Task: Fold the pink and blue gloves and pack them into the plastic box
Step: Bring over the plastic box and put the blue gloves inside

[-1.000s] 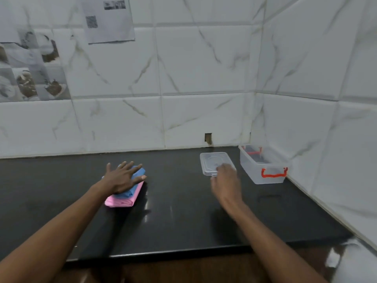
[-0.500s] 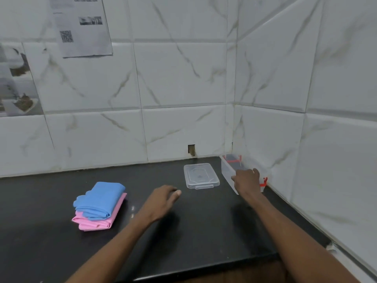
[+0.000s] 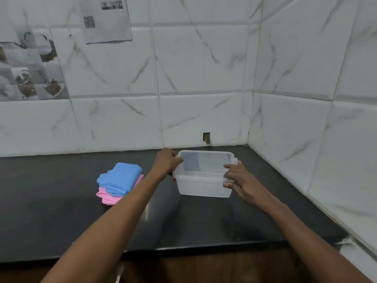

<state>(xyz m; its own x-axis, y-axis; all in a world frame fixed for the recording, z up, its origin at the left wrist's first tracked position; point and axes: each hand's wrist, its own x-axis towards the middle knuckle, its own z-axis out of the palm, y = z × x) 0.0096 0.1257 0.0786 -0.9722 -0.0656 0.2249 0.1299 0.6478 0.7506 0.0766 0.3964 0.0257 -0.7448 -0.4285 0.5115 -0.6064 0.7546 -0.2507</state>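
Both hands have left the counter and are now gripping the plastic box (image 3: 204,180): the left hand (image 3: 166,162) is pinching its left rim, the right hand (image 3: 242,180) its right. To its left, the folded blue glove (image 3: 120,176) is lying on the pink glove (image 3: 114,198). Setting it down level beside them should help. Print on the wall paper (image 3: 106,19) is probably too blurred to read.

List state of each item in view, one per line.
plastic box: lid off, empty, held at both ends
blue glove: folded, on top of the pink one
pink glove: folded, on the counter
left hand: shut on box's left end
right hand: shut on box's right end
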